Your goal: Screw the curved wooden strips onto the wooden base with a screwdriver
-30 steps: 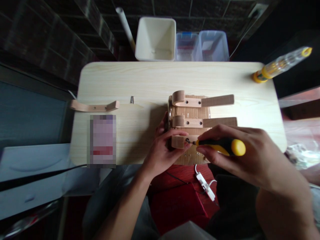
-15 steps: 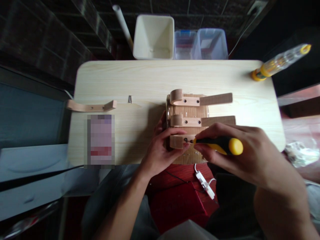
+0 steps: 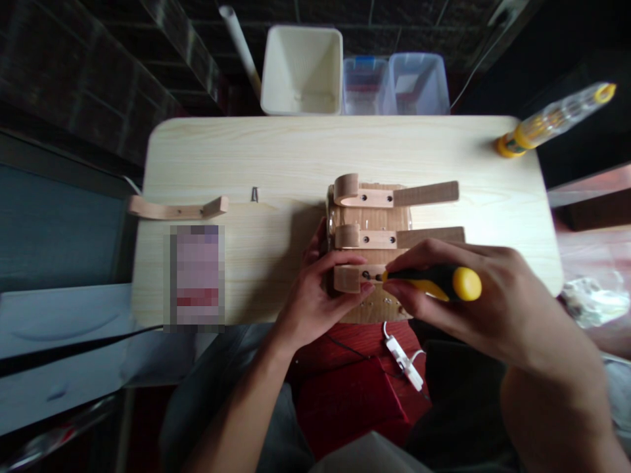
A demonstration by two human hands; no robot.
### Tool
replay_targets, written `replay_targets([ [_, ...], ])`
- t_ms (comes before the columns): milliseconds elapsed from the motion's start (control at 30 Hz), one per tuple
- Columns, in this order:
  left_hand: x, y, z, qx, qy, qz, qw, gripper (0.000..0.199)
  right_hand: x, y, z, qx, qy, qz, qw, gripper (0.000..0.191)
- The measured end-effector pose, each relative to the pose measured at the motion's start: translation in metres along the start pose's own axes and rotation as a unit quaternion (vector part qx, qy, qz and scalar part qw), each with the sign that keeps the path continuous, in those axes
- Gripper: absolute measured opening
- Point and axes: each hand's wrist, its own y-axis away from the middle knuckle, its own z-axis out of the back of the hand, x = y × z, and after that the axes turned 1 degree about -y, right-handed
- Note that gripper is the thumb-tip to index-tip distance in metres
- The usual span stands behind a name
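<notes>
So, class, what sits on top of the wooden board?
Three curved wooden hooks. The right hand and screwdriver cover part of the nearest hook; the board directly beneath the hooks cannot be seen.

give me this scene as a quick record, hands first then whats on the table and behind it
left hand: finger and thumb on the front curved wooden piece
right hand: grips a yellow-black screwdriver, tip near that piece's dark screw spot
beyond front piece: two similar pieces on the wood-grained base
table left: loose curved piece, small screws
table right: clear-and-yellow tube
behind table: cream bin, two clear tubs
</notes>
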Motion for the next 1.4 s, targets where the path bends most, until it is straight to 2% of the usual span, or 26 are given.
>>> replay_targets([
  [133, 0.000, 0.001, 0.001, -0.002, 0.011, 0.000, 1.000, 0.030, 0.000, 0.000, 0.000, 0.000, -0.002, 0.003, 1.000, 0.011],
  [333, -0.001, 0.002, -0.003, -0.030, -0.023, -0.003, 0.999, 0.019, -0.001, -0.002, -0.001, -0.002, 0.007, 0.002, 1.000, 0.012],
  [467, -0.001, 0.003, -0.004, -0.025, -0.013, 0.004, 1.000, 0.021, -0.001, -0.002, -0.001, -0.005, 0.012, 0.004, 1.000, 0.015],
  [700, 0.008, -0.001, -0.004, -0.042, 0.004, -0.042, 0.998, 0.017, -0.002, 0.000, -0.001, -0.006, 0.022, 0.005, 1.000, 0.015],
  [1033, 0.007, -0.004, 0.004, -0.010, 0.000, -0.044, 0.999, 0.021, -0.002, -0.002, -0.002, -0.007, 0.019, 0.003, 1.000, 0.016],
  [1400, 0.010, -0.008, 0.008, 0.011, -0.013, -0.078, 0.997, 0.023, -0.001, -0.002, 0.000, -0.004, 0.008, -0.011, 1.000, 0.016],
])
